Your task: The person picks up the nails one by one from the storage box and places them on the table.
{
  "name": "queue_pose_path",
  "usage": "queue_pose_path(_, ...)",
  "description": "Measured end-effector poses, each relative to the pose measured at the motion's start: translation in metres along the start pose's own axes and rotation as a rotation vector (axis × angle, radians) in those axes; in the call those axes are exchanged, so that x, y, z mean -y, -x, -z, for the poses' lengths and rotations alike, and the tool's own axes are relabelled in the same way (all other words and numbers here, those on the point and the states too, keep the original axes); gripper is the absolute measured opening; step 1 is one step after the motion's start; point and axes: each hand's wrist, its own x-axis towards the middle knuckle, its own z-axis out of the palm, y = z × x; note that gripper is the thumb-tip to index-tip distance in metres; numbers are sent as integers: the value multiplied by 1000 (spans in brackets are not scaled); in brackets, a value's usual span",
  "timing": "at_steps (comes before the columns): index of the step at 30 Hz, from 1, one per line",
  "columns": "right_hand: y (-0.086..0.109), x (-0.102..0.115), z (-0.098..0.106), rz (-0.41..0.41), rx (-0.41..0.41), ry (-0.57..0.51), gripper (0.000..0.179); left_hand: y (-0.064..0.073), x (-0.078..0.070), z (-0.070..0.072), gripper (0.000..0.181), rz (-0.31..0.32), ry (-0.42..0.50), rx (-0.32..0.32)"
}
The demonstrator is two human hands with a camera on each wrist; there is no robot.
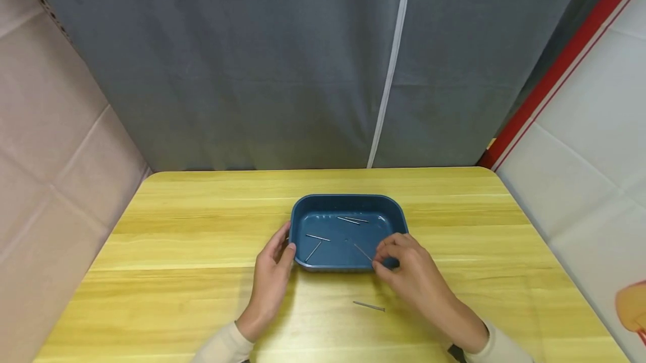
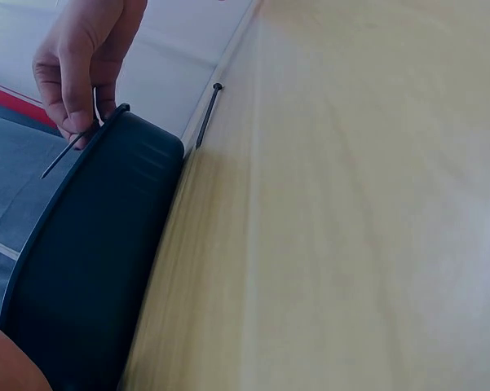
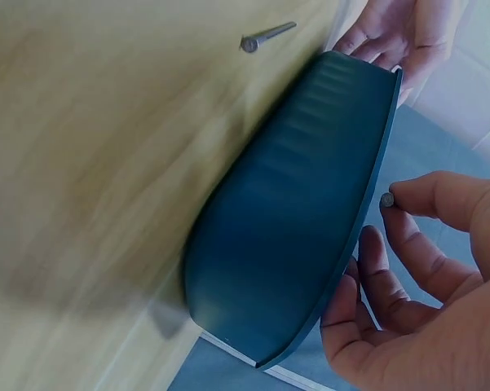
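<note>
A blue rectangular tray [image 1: 348, 267] stands on the wooden table, with several thin metal nails [image 1: 318, 237] lying loose on its floor. My left hand [image 1: 272, 269] holds the tray's left end, its fingers along the outer side and its thumb at the near left corner. Over the near right part of the tray, my right hand [image 1: 411, 267] pinches one nail [image 2: 61, 156] by the head end between thumb and index finger. The held nail's point slants down and leftward. Another nail [image 1: 369, 306] lies on the table just in front of the tray.
The pale wooden table [image 1: 202, 223] reaches back to a grey curtain [image 1: 242, 71] with a white vertical strip. Light panels [image 1: 580, 183] flank both sides, the right one with a red border.
</note>
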Motion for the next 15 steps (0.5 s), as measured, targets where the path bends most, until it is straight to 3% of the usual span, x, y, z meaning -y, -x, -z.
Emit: queue_pose_path(15,20,4,-1,-11,-24,-11,30,1,-1,-1,53,14,-2,-2)
